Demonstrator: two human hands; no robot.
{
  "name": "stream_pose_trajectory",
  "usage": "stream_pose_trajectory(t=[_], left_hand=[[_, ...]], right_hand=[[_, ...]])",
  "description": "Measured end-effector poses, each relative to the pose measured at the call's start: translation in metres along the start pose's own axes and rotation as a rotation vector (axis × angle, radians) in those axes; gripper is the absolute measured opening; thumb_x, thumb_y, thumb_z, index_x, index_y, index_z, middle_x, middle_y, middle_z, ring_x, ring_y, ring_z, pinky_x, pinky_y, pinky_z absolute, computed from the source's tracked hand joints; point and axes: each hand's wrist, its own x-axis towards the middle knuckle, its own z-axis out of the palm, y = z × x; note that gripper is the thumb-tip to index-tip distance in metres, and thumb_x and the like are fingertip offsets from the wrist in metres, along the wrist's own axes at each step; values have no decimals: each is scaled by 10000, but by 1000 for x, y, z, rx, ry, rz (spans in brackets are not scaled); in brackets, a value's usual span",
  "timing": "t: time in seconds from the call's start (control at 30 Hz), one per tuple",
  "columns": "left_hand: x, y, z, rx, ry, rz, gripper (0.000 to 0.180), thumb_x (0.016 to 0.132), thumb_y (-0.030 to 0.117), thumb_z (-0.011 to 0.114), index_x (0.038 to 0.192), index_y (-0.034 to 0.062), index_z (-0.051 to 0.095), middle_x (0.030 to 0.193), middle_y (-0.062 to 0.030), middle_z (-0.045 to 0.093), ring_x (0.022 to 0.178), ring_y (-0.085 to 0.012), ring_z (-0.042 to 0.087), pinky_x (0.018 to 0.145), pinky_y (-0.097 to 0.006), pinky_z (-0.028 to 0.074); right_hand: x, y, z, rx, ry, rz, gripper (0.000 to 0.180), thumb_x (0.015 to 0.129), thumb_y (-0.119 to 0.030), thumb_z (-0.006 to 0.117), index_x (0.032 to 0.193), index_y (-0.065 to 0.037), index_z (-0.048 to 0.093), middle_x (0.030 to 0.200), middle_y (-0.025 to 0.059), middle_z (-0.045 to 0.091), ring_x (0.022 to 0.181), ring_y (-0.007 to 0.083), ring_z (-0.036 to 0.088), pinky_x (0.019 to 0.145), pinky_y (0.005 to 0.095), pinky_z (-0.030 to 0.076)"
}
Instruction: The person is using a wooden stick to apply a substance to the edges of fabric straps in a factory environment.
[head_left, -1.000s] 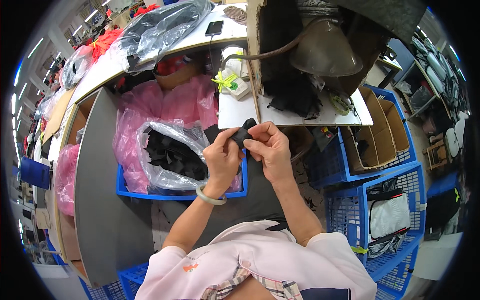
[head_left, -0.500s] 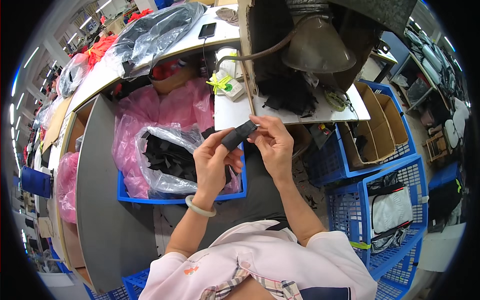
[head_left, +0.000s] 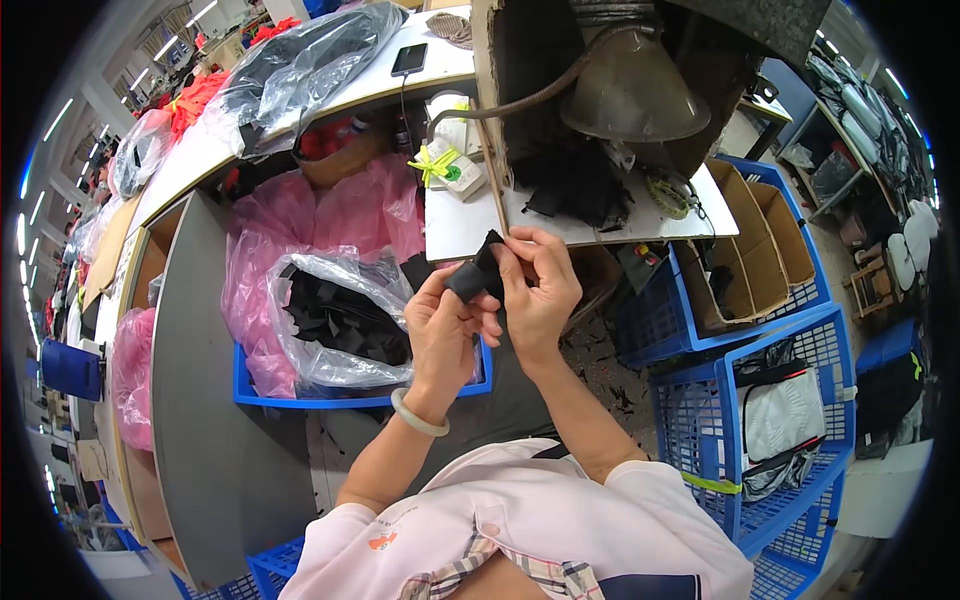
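Observation:
Between my hands is a small black fabric piece (head_left: 466,281), folded or looped, held just in front of the white table's edge. My left hand (head_left: 440,325) has its fingers closed round its lower left end. The thumb and fingers of my right hand (head_left: 540,285) pinch its upper right part, where a dark corner sticks up. Below and left of my hands, a clear plastic bag (head_left: 380,270) holds many black fabric strips (head_left: 335,318). That bag sits with pink plastic (head_left: 255,260) in a blue crate (head_left: 310,402).
A lamp with a cone shade (head_left: 640,95) hangs over black scraps (head_left: 580,190) on the white tabletop (head_left: 465,232). A phone (head_left: 409,58) lies at the back. Blue crates (head_left: 700,420) stand at the right, one with cardboard dividers (head_left: 745,285). A grey panel (head_left: 225,400) stands left.
The black fabric piece has been turned and bent, its upper end now pointing up. My right fingers have shifted lower along it, and my left hand has moved slightly right.

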Motion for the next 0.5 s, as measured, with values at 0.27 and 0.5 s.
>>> stream_pose_trajectory(t=[0.27, 0.5], left_hand=[[2, -8, 2, 83, 90, 89, 187, 948, 82, 432, 1059, -36, 525, 723, -156, 617, 492, -188, 599, 407, -269, 502], [-2, -15, 9, 80, 92, 120, 185, 945, 77, 435, 1059, -36, 527, 724, -145, 616, 496, -175, 598, 410, -259, 500]], right_hand=[[9, 7, -11, 472, -139, 474, 117, 797, 8, 665, 882, 48, 594, 1045, 114, 618, 762, 96, 595, 694, 209, 482], [0, 2, -11, 151, -62, 175, 111, 781, 29, 642, 884, 38, 601, 999, 105, 612, 783, 136, 618, 637, 254, 522]])
